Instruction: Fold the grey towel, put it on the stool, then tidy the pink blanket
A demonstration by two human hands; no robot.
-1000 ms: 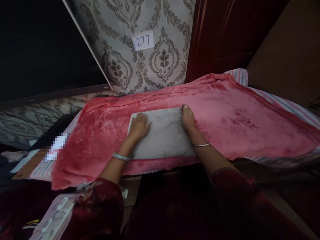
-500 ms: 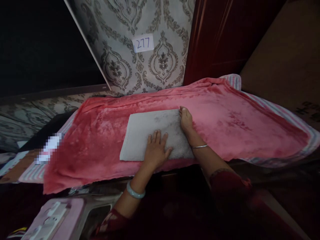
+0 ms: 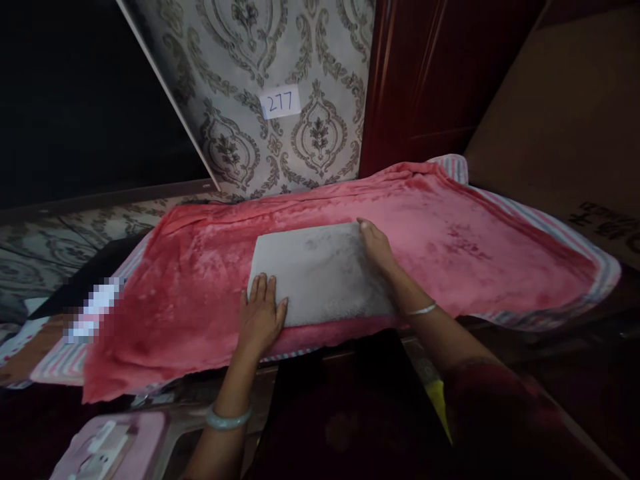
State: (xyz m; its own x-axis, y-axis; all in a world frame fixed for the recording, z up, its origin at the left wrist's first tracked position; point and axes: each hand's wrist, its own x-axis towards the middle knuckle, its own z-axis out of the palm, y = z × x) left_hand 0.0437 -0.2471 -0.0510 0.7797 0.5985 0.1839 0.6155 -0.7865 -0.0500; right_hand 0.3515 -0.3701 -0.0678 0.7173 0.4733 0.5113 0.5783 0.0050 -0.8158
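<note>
A folded grey cloth (image 3: 320, 270) lies flat on a pink plush blanket (image 3: 450, 247) spread over a striped surface. My left hand (image 3: 261, 319) rests flat at the cloth's near left corner, fingers stretched out and together, partly on the cloth and partly on the blanket. My right hand (image 3: 377, 247) lies along the cloth's right edge near its far corner, fingers pressed down on the fabric. Both wrists wear bangles. Neither hand lifts anything.
Patterned wallpaper with a paper label "277" (image 3: 280, 102) stands behind. A dark red wooden door (image 3: 425, 80) and a brown cardboard box (image 3: 565, 127) are at the right. A pink object (image 3: 107, 447) sits at the lower left. Striped bedding (image 3: 590, 247) shows under the blanket's right edge.
My left hand slid from the cloth's far left, across its near middle, to the near left corner. My right hand stayed at the right edge. The view shifted slightly.
</note>
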